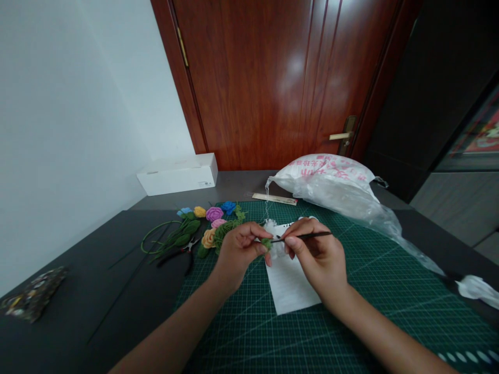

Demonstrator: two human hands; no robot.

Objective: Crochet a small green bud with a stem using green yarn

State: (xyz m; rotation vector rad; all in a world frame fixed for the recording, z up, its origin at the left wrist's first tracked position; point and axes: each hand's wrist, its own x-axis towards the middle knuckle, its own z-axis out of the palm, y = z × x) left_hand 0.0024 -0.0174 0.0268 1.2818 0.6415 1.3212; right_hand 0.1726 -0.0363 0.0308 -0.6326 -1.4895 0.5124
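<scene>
The left hand (239, 249) pinches a small green crocheted piece (266, 244) between thumb and fingers. The right hand (314, 254) grasps a slender black tool (307, 236), its tip at that piece. A white paper sheet (290, 280) lies beneath the hands on a green cutting mat (249, 332); crocheted flowers (214, 214) and pliers (181, 253) lie left of them.

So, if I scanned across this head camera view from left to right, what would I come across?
Patterned pouch → pliers → peach yarn rose → left hand → green yarn piece → right hand holding a thin black tool → crumpled plastic end
</scene>
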